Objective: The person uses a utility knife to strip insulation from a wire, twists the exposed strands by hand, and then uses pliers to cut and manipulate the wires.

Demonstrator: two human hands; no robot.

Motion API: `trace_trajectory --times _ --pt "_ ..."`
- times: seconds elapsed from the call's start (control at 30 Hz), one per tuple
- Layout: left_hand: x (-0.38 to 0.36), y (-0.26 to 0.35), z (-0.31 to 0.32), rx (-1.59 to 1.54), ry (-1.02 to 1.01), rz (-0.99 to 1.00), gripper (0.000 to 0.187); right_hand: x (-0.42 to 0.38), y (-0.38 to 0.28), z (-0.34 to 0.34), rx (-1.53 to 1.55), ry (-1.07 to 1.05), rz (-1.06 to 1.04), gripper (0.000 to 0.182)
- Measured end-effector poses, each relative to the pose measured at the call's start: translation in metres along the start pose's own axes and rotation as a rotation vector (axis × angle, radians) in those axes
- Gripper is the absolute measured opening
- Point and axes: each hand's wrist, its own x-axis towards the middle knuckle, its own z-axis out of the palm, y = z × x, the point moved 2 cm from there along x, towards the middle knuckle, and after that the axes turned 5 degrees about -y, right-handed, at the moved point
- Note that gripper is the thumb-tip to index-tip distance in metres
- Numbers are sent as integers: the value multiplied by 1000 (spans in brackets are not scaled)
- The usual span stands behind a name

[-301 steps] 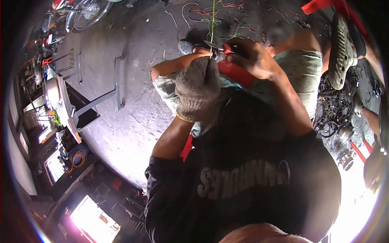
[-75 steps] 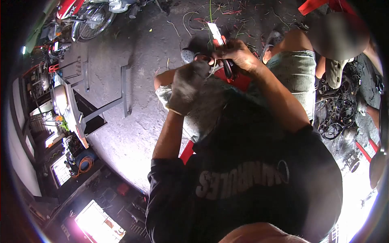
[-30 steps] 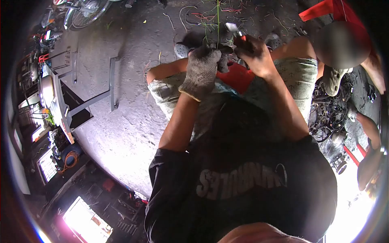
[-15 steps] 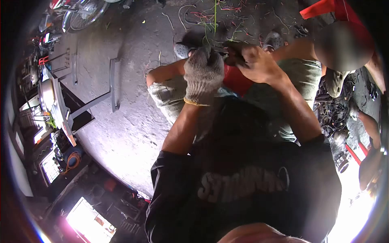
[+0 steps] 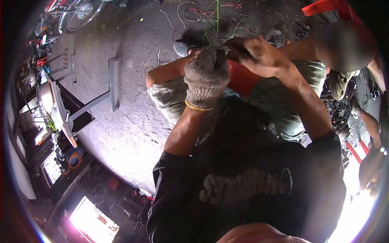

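My left hand [image 5: 207, 73], in a grey knit glove with a yellow cuff edge, is closed, its fingers curled away from view. A taut green wire [image 5: 218, 20] runs straight from it toward the top of the view. My bare right hand [image 5: 259, 54] is closed beside it, its dark-smudged fingers wrapped around something mostly hidden. Between the two hands shows a thin, flat metal blade [image 5: 221, 47], lying across the left fist's top and reaching into the right fingers. Below the hands, between my knees, is a red surface [image 5: 243, 79].
Loose wire scraps [image 5: 239, 32] litter the floor ahead. A bicycle wheel [image 5: 79, 16] and a grey metal frame [image 5: 111, 85] stand to the left. At the right, another person's arm [image 5: 370, 125] is near red tool handles [image 5: 358, 152] and a dark cable heap [image 5: 340, 113].
Both hands have shifted slightly; the right wrist has turned and moved a little right. The metal blade shows more clearly across the left glove, and more of the red surface is uncovered.
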Motion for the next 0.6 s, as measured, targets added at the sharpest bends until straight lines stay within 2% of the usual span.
trace_trajectory --times 0.07,0.2,0.27,0.3,0.37,0.43,0.47,0.53,0.6 --pt "-1 1 -1 24 5 31 5 0 18 3 -149 -24 -134 26" --pt "4 -3 1 18 -14 49 4 4 19 -5 -300 88 -67 25" --pt "7 -4 3 15 -18 78 5 15 7 -19 -20 -106 236 26" --pt "7 -6 3 -7 12 73 5 16 11 -20 -21 -104 236 26" --pt "4 -7 1 -32 29 66 5 15 22 -24 -176 83 163 28" --pt "6 -8 -4 42 -43 7 9 18 50 -37 -87 241 296 31" --pt "5 -6 -6 44 -46 3 9 17 51 -48 -15 446 369 33" --pt "9 -5 -6 -107 22 -75 10 7 44 -53 45 406 299 33" --pt "9 -1 -7 -58 32 -7 6 0 35 -44 136 379 119 28"
